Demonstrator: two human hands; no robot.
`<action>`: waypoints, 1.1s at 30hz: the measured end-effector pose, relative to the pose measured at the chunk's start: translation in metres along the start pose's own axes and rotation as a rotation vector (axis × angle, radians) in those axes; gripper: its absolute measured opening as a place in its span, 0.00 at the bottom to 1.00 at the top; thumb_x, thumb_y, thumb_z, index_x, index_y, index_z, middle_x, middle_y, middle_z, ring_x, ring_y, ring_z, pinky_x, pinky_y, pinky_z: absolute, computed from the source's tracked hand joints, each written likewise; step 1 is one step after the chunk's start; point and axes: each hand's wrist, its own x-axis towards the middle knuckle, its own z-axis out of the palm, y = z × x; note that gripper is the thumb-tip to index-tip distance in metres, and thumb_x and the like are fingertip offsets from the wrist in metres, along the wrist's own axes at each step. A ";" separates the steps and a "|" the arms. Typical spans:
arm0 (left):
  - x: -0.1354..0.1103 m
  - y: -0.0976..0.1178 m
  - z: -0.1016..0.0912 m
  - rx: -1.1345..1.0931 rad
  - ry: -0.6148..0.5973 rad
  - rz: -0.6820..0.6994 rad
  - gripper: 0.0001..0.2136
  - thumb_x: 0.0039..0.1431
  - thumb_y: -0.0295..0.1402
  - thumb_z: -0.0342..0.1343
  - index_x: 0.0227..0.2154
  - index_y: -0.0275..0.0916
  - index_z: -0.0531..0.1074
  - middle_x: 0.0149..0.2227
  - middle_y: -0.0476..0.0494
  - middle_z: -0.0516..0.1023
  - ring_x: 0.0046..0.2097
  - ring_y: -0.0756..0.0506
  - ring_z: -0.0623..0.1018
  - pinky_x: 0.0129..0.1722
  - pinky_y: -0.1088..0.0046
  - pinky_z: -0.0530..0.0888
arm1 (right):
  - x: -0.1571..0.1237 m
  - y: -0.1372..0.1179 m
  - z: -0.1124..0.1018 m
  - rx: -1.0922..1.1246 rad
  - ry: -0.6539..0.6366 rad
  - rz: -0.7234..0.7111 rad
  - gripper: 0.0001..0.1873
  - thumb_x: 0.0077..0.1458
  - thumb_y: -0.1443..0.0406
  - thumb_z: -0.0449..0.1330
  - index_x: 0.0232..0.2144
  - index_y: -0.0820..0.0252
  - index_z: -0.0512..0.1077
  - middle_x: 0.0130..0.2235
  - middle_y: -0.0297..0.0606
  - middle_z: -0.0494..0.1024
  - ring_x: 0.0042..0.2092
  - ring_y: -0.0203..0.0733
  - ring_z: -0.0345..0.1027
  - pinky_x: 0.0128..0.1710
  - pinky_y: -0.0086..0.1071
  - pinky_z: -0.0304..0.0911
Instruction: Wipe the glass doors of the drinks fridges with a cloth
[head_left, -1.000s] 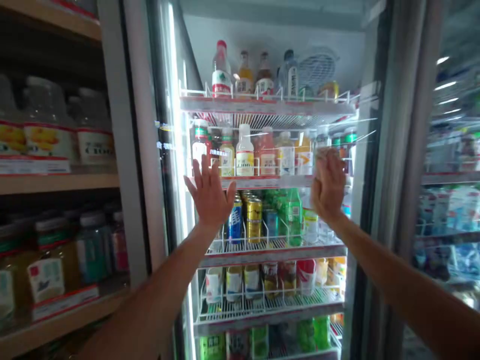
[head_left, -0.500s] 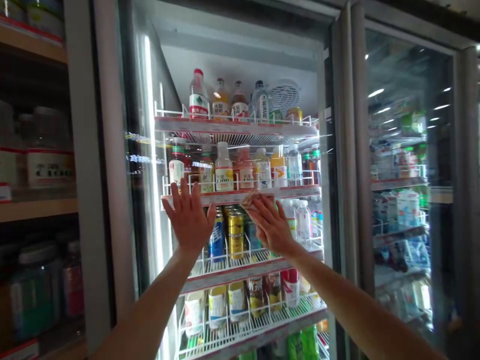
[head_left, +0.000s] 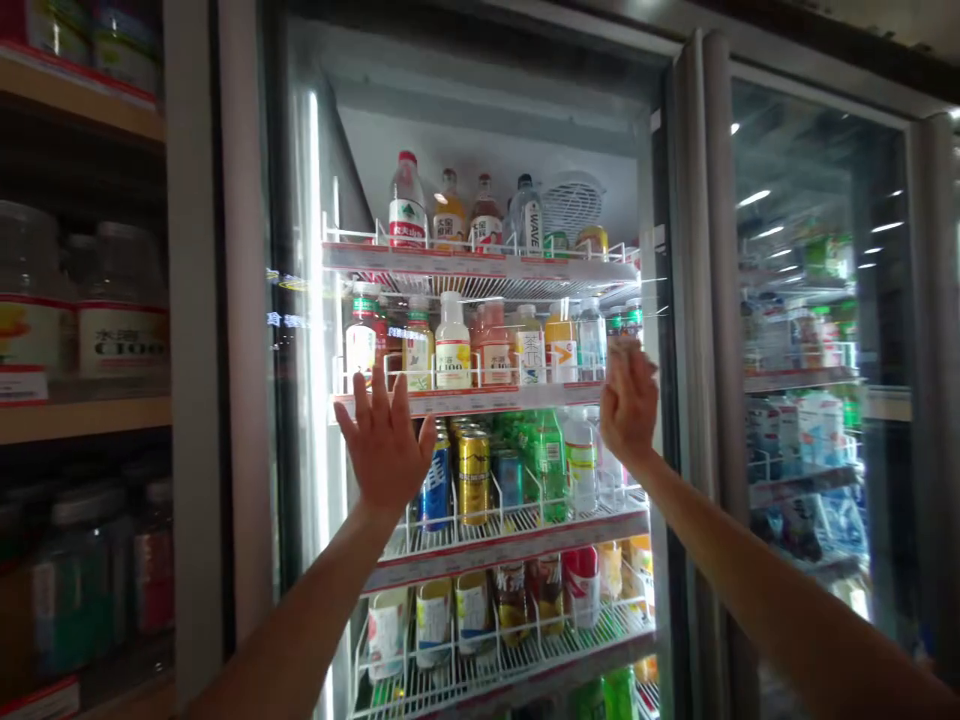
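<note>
Before me is the glass door [head_left: 480,120] of a lit drinks fridge. My left hand [head_left: 386,450] lies spread against the glass, fingers up, with nothing in it. Off to the right, my right hand [head_left: 630,405] is closed on a crumpled cloth [head_left: 624,345] near the right side of the pane; motion blurs it a little. Behind the glass, bottles and cans stand on wire shelves. A blue can [head_left: 435,492] and a gold can [head_left: 473,475] show beside my left hand, and a green bottle [head_left: 550,465] stands between my hands.
An open shelf [head_left: 82,418] with bottles stands at the left, past a grey upright [head_left: 196,330]. A metal door frame [head_left: 709,300] borders the pane at the right. Beyond it is another stocked glass-door fridge [head_left: 795,375].
My right hand has moved right and slightly up with the cloth, uncovering the green bottle. My left hand stays spread in nearly the same place. The view has shifted slightly.
</note>
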 end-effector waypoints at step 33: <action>-0.007 -0.012 -0.006 0.030 -0.016 0.086 0.30 0.60 0.40 0.47 0.62 0.39 0.46 0.64 0.33 0.48 0.66 0.36 0.46 0.61 0.47 0.48 | 0.034 -0.044 0.019 0.059 -0.104 -0.253 0.34 0.57 0.70 0.46 0.63 0.47 0.42 0.65 0.32 0.51 0.65 0.46 0.43 0.62 0.53 0.47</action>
